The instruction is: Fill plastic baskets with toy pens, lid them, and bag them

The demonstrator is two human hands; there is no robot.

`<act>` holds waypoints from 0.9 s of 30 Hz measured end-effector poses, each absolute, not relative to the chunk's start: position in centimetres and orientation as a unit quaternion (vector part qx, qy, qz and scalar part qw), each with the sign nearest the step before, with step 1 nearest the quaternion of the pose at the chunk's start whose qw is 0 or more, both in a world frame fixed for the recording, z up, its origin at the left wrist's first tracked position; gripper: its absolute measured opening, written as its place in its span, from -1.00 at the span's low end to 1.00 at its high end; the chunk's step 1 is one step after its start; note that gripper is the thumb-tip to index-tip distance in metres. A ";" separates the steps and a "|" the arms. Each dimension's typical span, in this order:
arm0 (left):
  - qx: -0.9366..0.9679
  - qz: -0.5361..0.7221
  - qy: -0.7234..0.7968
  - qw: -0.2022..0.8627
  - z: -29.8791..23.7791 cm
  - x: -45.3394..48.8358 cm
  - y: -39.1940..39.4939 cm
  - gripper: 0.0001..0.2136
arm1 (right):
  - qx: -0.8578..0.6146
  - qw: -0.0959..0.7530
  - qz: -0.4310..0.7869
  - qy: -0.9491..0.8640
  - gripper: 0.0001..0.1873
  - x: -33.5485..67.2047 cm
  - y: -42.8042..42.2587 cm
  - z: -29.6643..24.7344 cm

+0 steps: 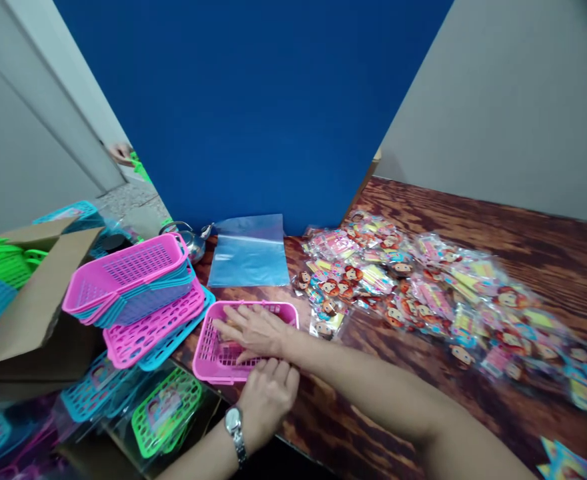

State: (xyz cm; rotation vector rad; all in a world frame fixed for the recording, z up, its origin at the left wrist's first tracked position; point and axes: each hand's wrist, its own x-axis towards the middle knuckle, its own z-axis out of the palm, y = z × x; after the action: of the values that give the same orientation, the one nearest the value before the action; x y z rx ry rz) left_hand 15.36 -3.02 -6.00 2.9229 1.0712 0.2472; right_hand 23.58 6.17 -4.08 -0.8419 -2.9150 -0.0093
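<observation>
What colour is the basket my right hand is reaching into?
The basket is pink, best seen in the head view.

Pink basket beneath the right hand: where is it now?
In the head view, the pink basket sits left of centre at the table's near edge, right of the stacked baskets and nearer than the clear plastic bag.

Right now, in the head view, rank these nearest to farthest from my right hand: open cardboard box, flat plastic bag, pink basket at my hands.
1. Pink basket: under your right hand.
2. Flat plastic bag: beyond the basket, by the blue panel.
3. Cardboard box: far left.
</observation>
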 end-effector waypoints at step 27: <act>0.949 0.211 0.231 0.042 -7.3 18.9 -4.3 -0.65 | -0.701 -0.043 0.149 -0.696 -0.33 42.2 0.2 -6.7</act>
State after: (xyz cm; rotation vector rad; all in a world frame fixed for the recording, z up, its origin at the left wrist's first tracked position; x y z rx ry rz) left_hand 18.90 -4.35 -7.33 2.9042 0.7060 0.6455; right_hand 42.23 0.16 -6.74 -2.2637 -2.2486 0.4799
